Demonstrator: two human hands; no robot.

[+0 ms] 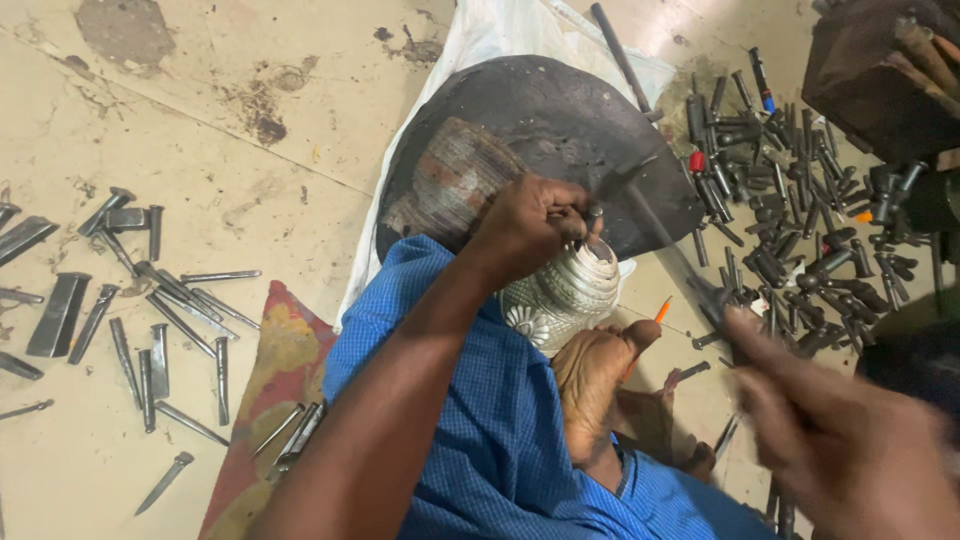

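A single camera, worn on the person's head, looks steeply down over the lap to the floor [150,90]. It sits close: the left forearm and left hand [525,225] fill the middle, the blurred right hand [840,440] crowds the lower right corner. The view faces forward and down, taking in scattered metal punches [790,190] at right and chisels [150,320] at left. No second view overlaps it.

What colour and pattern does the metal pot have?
The metal pot is silver with embossed floral relief, seen in the head view.
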